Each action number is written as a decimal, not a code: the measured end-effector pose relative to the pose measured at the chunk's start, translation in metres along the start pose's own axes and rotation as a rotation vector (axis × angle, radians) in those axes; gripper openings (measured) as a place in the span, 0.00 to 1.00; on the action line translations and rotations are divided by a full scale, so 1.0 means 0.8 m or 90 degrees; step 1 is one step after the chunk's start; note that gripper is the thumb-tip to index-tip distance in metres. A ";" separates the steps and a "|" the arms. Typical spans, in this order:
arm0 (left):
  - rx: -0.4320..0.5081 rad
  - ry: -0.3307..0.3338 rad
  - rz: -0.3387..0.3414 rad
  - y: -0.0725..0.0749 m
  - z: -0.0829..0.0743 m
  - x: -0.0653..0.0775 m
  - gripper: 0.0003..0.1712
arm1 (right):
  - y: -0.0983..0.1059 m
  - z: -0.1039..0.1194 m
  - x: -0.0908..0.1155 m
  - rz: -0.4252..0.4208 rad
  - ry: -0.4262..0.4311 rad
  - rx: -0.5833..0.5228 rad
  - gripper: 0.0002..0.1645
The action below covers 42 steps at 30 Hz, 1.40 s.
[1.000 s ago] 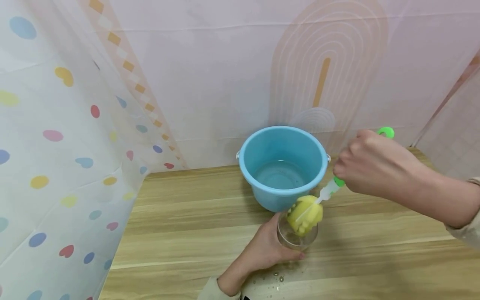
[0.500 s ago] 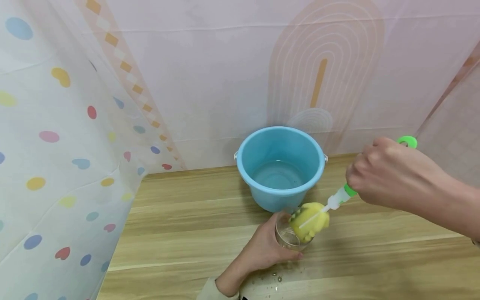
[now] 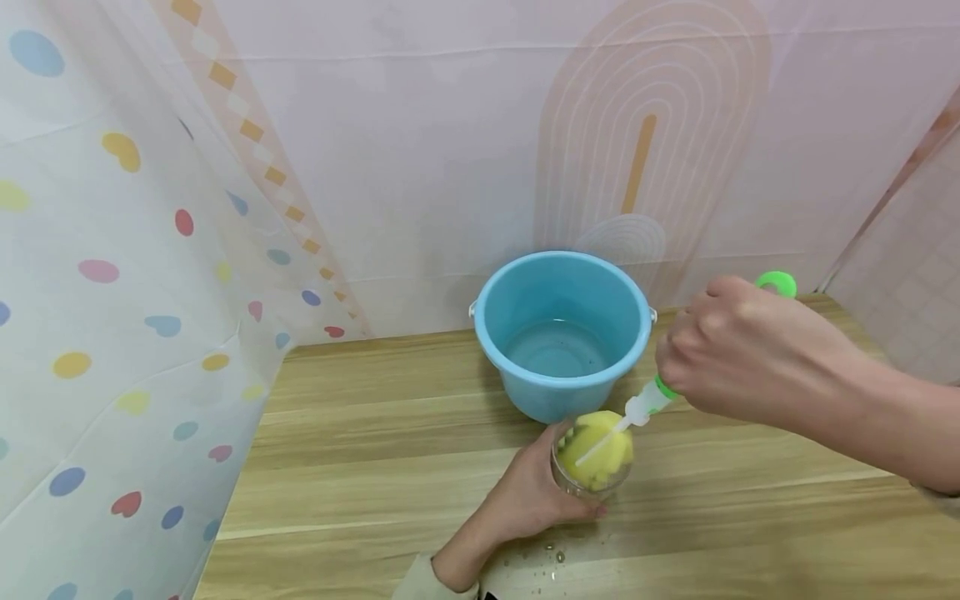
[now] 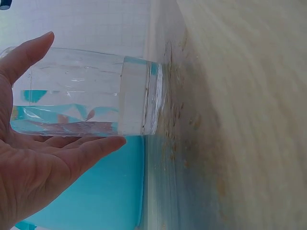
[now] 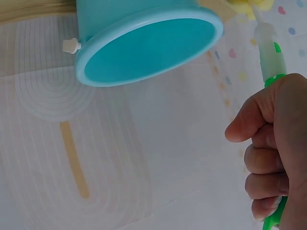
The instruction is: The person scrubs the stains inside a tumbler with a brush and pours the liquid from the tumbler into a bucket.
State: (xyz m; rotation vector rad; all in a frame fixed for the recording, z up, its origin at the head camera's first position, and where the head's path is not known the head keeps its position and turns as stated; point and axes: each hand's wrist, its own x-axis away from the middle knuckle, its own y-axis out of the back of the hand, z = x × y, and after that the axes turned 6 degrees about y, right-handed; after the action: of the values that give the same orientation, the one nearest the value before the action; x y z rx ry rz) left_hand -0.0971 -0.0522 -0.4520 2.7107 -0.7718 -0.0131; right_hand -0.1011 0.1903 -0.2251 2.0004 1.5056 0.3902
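The left hand (image 3: 531, 493) grips the glass (image 4: 84, 76), apparently for steadiness, while the right hand (image 3: 738, 350) clasps the brush (image 3: 642, 407), likely to direct its yellow sponge (image 3: 602, 450) inside.

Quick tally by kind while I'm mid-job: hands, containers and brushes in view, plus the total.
Hands: 2 (left hand, right hand)
Containers: 2 (blue bucket, clear cup)
Brushes: 1 (yellow-headed brush)
Total: 5
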 end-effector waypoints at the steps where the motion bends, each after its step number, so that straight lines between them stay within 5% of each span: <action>1: -0.002 0.001 -0.002 0.000 0.000 0.000 0.60 | 0.001 -0.001 -0.003 0.001 -0.001 0.004 0.28; 11: -0.006 -0.007 0.002 -0.001 -0.001 -0.002 0.60 | -0.007 -0.012 -0.014 0.024 -0.008 0.062 0.25; 25: -0.026 -0.026 0.000 0.002 0.000 -0.001 0.61 | -0.036 -0.027 0.006 -0.017 -0.041 -0.004 0.22; 38: -0.030 -0.039 -0.010 0.000 0.002 -0.001 0.58 | -0.038 -0.027 0.030 0.030 -0.047 -0.027 0.29; 42: -0.025 -0.040 -0.013 0.000 0.003 -0.001 0.56 | -0.040 -0.026 0.043 0.004 -0.064 -0.045 0.24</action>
State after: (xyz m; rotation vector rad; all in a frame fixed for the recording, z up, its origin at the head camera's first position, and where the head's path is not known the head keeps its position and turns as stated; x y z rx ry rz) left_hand -0.0979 -0.0523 -0.4542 2.6919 -0.7541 -0.1173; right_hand -0.1265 0.2343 -0.2329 1.9405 1.4044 0.3358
